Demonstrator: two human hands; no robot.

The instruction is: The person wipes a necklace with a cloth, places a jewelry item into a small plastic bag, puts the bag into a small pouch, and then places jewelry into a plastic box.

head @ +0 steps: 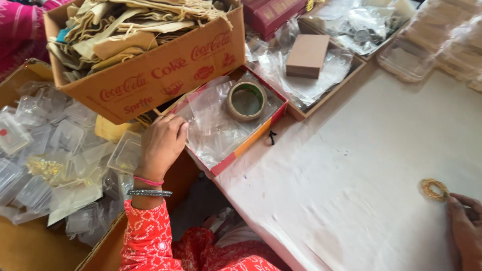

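While the clear plastic pouches [216,125] lie heaped in the shallow red-and-orange tray [251,140] at the near edge of the white tabletop [351,190], none looks to have left the tray yet: the left hand [161,143] rests at the tray's left rim with its fingertips [179,124] bent onto the edge of the topmost pouch, a narrow pinching grip that touches the film, though whether it has truly lifted a sheet cannot be told. A roll of brown tape [246,101] sits on the same heap, further in. Well apart, at the right edge of the view, the right hand [464,228] lies low on the tabletop with its fingertips just beside a gold bangle set [434,189]; the hand is mostly cut off, so its grip cannot be judged, and the bangles lie bare on the cloth, not bagged. By that reading the packing stands at its start: pouch being picked, jewellery waiting. Outward from these, a cardboard carton [150,75] full of beige cloth bags [115,35] overhangs the tray's far left, a lower box [30,241] on the left holds clear plastic cases [65,135], and beyond the tray a flat brown box [307,55] rests on more plastic film.
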